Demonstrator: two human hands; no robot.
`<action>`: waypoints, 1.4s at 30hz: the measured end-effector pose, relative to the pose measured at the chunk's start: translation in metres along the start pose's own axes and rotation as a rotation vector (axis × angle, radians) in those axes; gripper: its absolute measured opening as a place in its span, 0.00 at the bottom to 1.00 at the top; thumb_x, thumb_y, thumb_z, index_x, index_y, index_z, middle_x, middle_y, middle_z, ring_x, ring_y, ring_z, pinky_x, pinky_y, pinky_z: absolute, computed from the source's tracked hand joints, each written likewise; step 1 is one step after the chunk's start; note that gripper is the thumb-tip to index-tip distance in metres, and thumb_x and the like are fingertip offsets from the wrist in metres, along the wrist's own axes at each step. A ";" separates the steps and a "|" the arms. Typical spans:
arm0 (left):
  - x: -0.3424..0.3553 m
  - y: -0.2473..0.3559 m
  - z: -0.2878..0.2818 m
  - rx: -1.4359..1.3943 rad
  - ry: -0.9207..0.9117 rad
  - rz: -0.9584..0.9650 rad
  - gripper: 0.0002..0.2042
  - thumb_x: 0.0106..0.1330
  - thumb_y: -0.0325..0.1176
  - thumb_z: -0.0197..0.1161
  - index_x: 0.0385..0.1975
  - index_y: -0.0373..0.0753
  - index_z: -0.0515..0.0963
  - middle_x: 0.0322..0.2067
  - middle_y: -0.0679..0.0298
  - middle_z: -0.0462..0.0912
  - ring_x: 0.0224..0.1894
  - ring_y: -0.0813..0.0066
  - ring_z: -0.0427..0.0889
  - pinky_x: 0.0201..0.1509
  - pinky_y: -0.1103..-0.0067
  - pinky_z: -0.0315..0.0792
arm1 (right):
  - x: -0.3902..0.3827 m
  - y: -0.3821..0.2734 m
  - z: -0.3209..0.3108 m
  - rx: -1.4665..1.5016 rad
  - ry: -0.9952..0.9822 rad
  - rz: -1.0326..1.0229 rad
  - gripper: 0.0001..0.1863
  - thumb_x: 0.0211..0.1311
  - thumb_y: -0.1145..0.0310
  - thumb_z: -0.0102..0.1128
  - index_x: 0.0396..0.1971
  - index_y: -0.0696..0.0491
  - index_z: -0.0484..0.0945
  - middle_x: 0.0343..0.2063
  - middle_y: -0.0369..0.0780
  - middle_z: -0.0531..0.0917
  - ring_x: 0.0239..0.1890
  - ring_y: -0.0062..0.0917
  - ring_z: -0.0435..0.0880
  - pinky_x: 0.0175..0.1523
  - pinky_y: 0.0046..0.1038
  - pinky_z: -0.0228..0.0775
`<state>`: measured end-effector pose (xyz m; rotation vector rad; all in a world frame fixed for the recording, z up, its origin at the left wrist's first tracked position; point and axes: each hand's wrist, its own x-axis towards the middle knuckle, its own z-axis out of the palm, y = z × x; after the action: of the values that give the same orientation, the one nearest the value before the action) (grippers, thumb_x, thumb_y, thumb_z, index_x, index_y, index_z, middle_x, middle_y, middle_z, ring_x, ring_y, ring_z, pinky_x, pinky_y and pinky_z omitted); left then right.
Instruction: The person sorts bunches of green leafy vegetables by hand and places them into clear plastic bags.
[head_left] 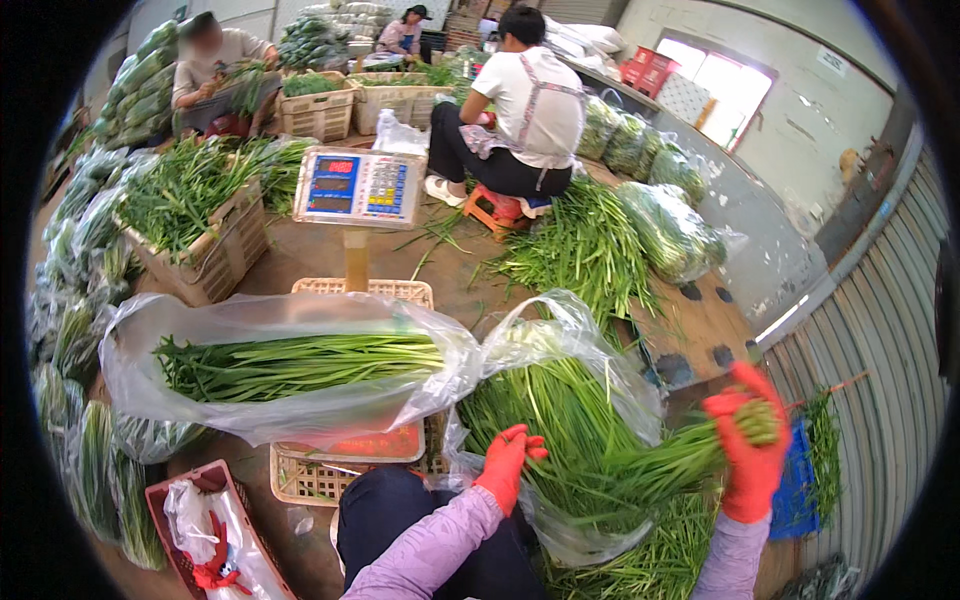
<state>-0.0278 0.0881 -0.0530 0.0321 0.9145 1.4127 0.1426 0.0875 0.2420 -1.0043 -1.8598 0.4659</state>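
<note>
My right hand (748, 445), in a red glove, is wrapped round the pale stem ends of a bunch of garlic chives (680, 458); the leaves trail left over a larger heap of garlic chives (555, 410) in an open clear plastic bag (640, 385). At the heap's near left edge is my left hand (508, 465), also red-gloved. Its fingers are curled in, and whatever they pinch is too small to make out. A second clear bag (130, 345) lies to the left on the scale, with chives (310, 365) inside.
The scale's display (358, 187) rises behind the bag. A dark red crate (160, 500) with plastic bags stands lower left, a blue crate (797, 490) at right. Filled bags line the left side. A co-worker (525, 100) sits ahead beside loose greens (585, 245); two more people sit farther back.
</note>
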 end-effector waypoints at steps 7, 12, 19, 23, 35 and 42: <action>-0.009 0.029 -0.021 0.104 0.140 0.221 0.33 0.58 0.27 0.59 0.62 0.42 0.50 0.46 0.59 0.71 0.38 0.66 0.79 0.40 0.70 0.71 | 0.009 0.012 -0.028 0.076 0.007 0.162 0.24 0.52 0.82 0.58 0.52 0.61 0.69 0.29 0.36 0.80 0.35 0.17 0.77 0.45 0.20 0.68; -0.049 0.052 -0.025 0.248 0.199 0.564 0.32 0.55 0.24 0.61 0.61 0.42 0.57 0.50 0.63 0.70 0.41 0.74 0.75 0.42 0.78 0.69 | 0.016 -0.050 -0.066 -0.144 0.553 -0.416 0.26 0.54 0.82 0.52 0.56 0.63 0.64 0.30 0.41 0.80 0.35 0.22 0.78 0.51 0.28 0.68; -0.132 0.048 -0.047 0.475 0.349 1.019 0.25 0.58 0.22 0.59 0.57 0.37 0.63 0.49 0.58 0.73 0.45 0.72 0.75 0.52 0.76 0.69 | -0.062 -0.001 -0.026 -0.335 0.718 -0.610 0.13 0.59 0.65 0.53 0.32 0.61 0.75 0.31 0.46 0.80 0.36 0.33 0.80 0.48 0.34 0.72; -0.163 0.047 -0.014 0.336 -0.050 0.435 0.13 0.65 0.27 0.51 0.49 0.33 0.70 0.32 0.55 0.81 0.33 0.68 0.81 0.41 0.75 0.75 | -0.109 0.084 0.069 -0.255 0.247 -0.196 0.14 0.48 0.75 0.64 0.37 0.52 0.77 0.33 0.40 0.81 0.38 0.30 0.80 0.59 0.34 0.63; -0.128 -0.048 0.026 -0.068 -0.417 -0.642 0.38 0.55 0.66 0.50 0.58 0.44 0.63 0.56 0.57 0.68 0.58 0.59 0.67 0.60 0.60 0.62 | -0.184 0.090 0.052 -0.054 -0.470 -0.087 0.39 0.46 0.51 0.66 0.57 0.54 0.65 0.55 0.43 0.71 0.60 0.40 0.66 0.66 0.41 0.51; -0.097 -0.084 -0.005 -0.360 -0.501 -0.777 0.33 0.63 0.60 0.46 0.54 0.34 0.68 0.50 0.53 0.75 0.48 0.56 0.77 0.50 0.65 0.75 | -0.216 0.083 0.015 0.229 -0.059 0.510 0.26 0.56 0.68 0.62 0.54 0.58 0.67 0.50 0.44 0.75 0.48 0.30 0.77 0.52 0.29 0.68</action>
<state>0.0496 -0.0146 -0.0497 -0.2117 0.1920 0.7574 0.2145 -0.0353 0.0584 -1.3145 -1.5437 0.9946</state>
